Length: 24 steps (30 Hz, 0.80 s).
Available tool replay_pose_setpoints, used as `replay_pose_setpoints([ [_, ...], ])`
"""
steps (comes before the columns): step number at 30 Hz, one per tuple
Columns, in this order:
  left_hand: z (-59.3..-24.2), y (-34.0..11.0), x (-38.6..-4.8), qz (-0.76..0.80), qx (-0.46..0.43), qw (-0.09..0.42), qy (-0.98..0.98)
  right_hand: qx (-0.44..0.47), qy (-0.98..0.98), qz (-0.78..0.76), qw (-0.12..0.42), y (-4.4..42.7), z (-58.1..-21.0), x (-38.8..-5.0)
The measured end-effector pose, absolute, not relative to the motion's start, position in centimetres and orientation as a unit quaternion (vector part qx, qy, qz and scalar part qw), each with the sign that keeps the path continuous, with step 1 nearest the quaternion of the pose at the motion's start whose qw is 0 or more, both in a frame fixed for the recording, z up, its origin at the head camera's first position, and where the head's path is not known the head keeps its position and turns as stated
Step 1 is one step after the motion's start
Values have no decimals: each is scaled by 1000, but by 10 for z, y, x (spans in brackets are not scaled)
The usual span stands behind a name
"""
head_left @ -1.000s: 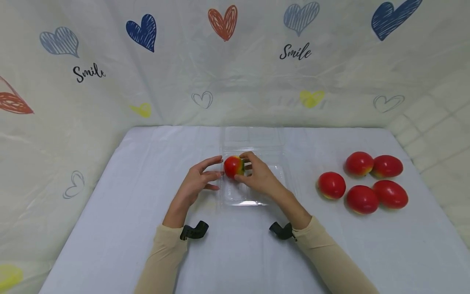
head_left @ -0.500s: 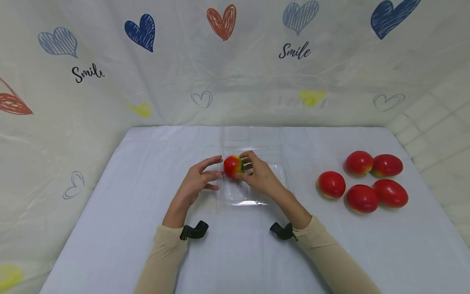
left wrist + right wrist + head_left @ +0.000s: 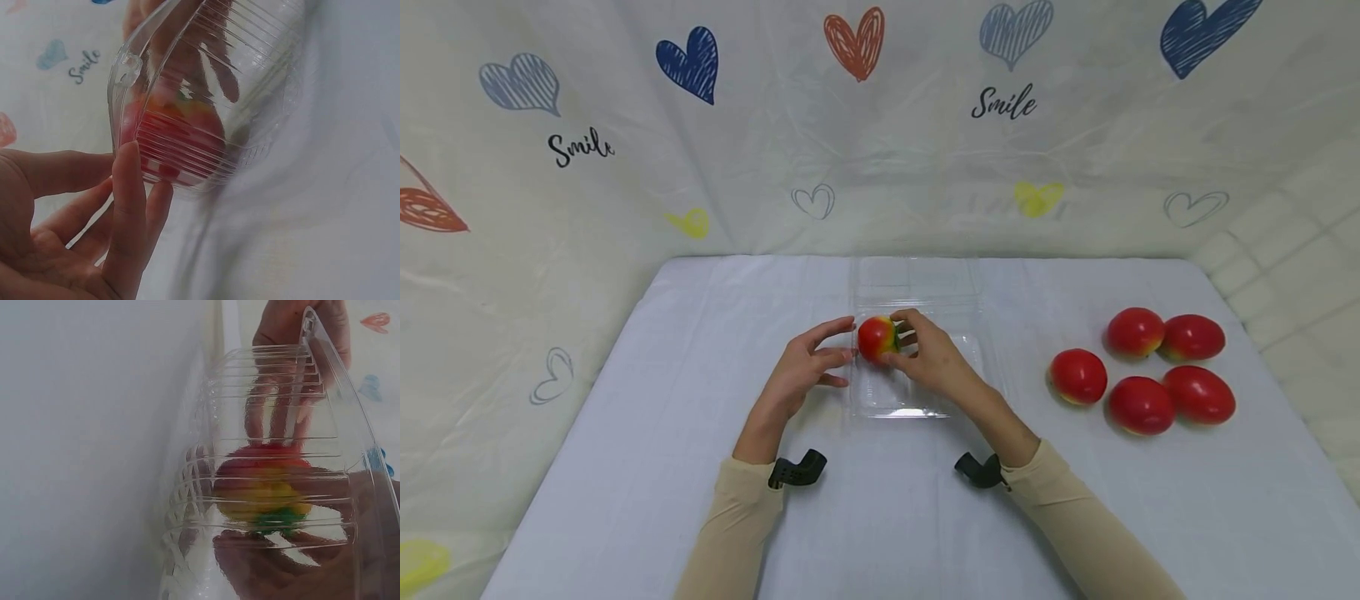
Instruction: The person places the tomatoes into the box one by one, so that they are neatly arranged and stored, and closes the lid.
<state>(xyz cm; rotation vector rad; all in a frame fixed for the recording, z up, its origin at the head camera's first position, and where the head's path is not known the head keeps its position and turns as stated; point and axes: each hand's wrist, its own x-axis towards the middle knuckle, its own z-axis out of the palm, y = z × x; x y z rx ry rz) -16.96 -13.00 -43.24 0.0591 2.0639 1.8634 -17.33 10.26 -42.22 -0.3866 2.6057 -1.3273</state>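
A shiny red tomato (image 3: 875, 339), yellow toward its green stem end, lies on its side in the left part of a clear plastic clamshell box (image 3: 917, 407). My right hand (image 3: 936, 358) reaches into the box and holds the tomato at the stem end between thumb and fingers. My left hand (image 3: 801, 367) is at the box's left side, its outstretched fingertips touching the outside of the clear wall. In the left wrist view, the ribbed wall stands between those fingers (image 3: 128, 212) and the tomato (image 3: 181, 137). The right wrist view shows the green stem end (image 3: 281, 519) through the plastic.
Several similar red tomatoes (image 3: 1141, 406) lie grouped on the white cloth to the right. Behind the box base, its transparent lid (image 3: 917, 279) is folded back. A curtain printed with hearts (image 3: 854, 43) hangs behind the table (image 3: 625, 467).
Very little differs. The right hand stays on the tomato with at most a slight shift of the fingers, and the left hand keeps its place at the box wall.
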Motion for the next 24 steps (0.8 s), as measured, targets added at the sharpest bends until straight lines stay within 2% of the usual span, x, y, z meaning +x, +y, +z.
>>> replay_pose_setpoints([
  [24, -432, -129, -170, 654, 17, 177, 735, -122, 897, -416, 87, 121, -412, -173],
])
